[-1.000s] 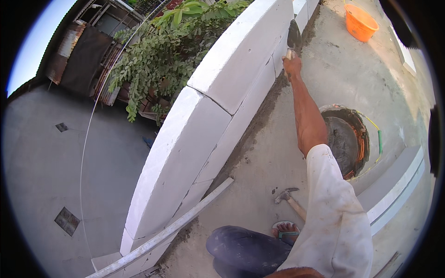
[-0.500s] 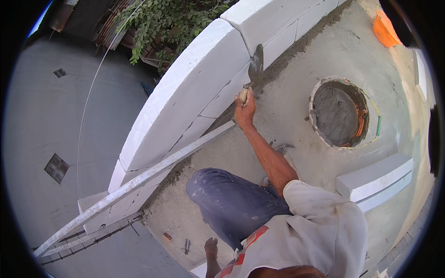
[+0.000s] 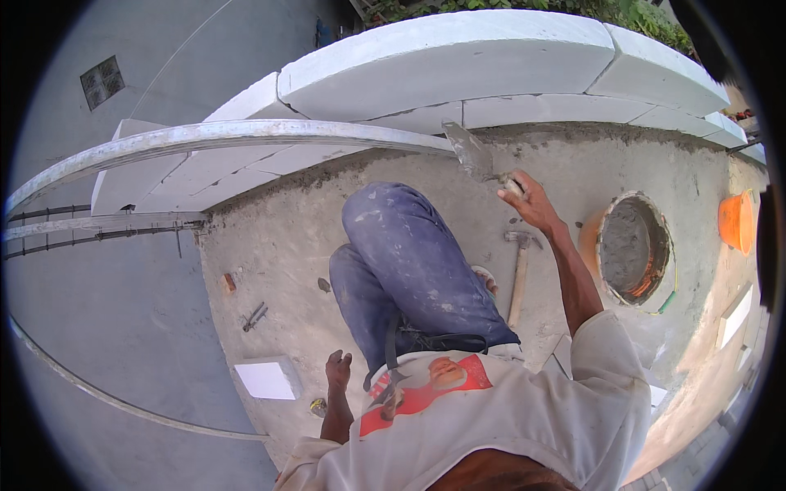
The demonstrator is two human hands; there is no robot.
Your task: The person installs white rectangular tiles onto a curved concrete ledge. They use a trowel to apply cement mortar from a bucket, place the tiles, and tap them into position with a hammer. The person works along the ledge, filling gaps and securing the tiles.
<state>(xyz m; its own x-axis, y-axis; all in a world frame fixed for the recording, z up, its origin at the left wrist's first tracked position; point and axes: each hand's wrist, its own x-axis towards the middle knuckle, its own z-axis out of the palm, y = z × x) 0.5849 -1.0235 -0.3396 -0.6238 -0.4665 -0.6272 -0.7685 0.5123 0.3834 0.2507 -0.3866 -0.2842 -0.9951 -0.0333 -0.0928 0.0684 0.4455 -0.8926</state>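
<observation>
My right hand (image 3: 530, 200) is shut on the handle of a trowel (image 3: 471, 151). The blade points up at the foot of a low wall of white blocks (image 3: 450, 57), close to the end of a long metal straightedge (image 3: 246, 135) that leans along the wall. My left hand (image 3: 337, 368) hangs by my hip above the concrete floor, fingers loose and holding nothing. My bent knee in blue trousers (image 3: 405, 254) is between the two hands.
A hammer (image 3: 517, 278) lies on the floor under my right arm. A round tub of grey mortar (image 3: 630, 245) stands to the right, with an orange bucket (image 3: 737, 221) beyond it. A small white block (image 3: 266, 378) and pliers (image 3: 254, 315) lie at the left.
The trowel came back from far along the wall to the foot of the wall in front of my knee. The view swung, so the wall now runs across the top.
</observation>
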